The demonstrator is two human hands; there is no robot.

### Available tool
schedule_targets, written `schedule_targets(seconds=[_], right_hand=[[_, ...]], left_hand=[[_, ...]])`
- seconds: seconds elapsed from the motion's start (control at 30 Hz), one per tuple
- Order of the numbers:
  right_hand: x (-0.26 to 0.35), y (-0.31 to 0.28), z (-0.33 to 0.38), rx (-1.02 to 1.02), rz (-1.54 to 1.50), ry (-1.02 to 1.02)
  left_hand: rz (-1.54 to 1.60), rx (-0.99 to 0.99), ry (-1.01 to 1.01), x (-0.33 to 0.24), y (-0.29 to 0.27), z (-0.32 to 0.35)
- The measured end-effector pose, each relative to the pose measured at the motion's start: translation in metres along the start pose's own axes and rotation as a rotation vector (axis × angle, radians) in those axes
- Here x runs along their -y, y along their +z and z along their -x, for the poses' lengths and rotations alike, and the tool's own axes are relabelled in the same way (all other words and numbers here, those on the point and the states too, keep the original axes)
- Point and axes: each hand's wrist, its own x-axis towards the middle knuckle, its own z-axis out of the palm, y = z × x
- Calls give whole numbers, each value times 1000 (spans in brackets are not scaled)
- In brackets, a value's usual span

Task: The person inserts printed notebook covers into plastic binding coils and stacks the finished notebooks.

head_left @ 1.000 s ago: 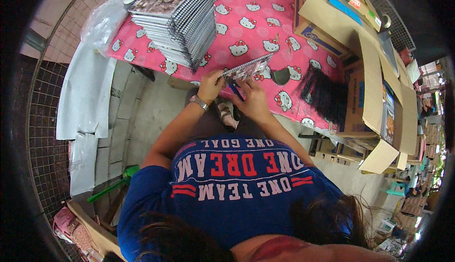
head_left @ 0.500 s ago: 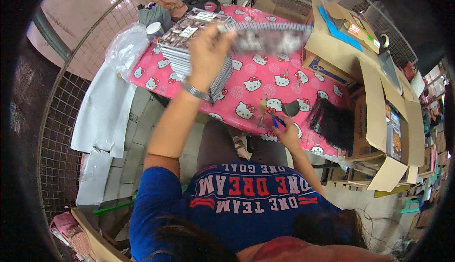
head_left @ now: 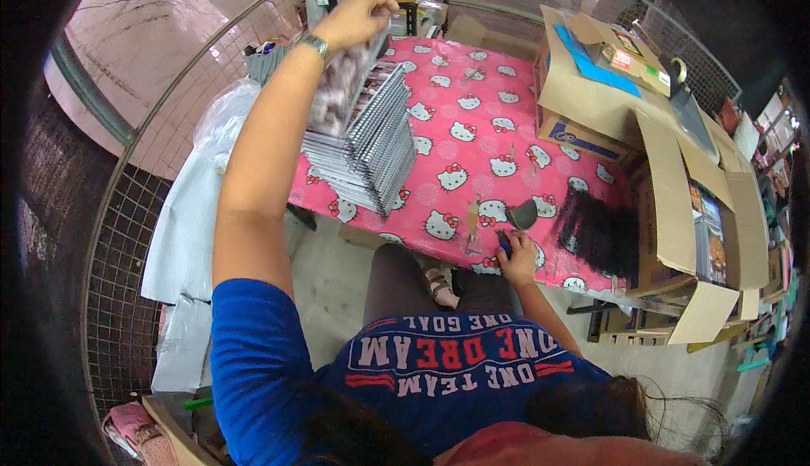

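My left hand [head_left: 361, 21] is raised at the far left of the table, its fingers closed on the upper edge of a spiral-bound notebook [head_left: 339, 86]. That notebook leans steeply over a tall stack of spiral-bound notebooks [head_left: 371, 150], whose wire bindings face right. Near the table's front edge my right hand [head_left: 521, 257] is closed around a small blue-handled tool [head_left: 504, 243]; the fingers cover most of it, so its kind is hidden. Just beyond this hand sits a dark, curved piece [head_left: 523, 215]. A small brownish scrap [head_left: 473, 223] lies to its left.
A pink patterned cloth [head_left: 456, 154] covers the table. Black thin strands [head_left: 599, 234] lie in a heap at the right. Open cardboard boxes [head_left: 666, 204] stand along the right side, one containing printed books [head_left: 707, 238]. Clear plastic [head_left: 228, 116] hangs over the left edge.
My left hand has swung the notebook from above the table's middle to the left, over the stack. My right hand stays near the front edge, the blue-handled tool now more covered.
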Motion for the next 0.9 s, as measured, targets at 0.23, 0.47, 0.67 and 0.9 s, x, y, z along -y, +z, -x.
schedule_targets(seconds=[0.23, 0.47, 0.67, 0.9], right_hand=[[3, -4, 2, 27, 12, 24], [-3, -9, -9, 66, 27, -37], [35, -205, -103, -272, 17, -252], [-102, -472, -163, -1023, 297, 283]], left_hand=[[-134, 308, -336, 58, 3, 94], [-166, 117, -379, 73, 24, 129], [0, 221, -417, 62, 11, 132], [-5, 187, -406, 69, 9, 127]])
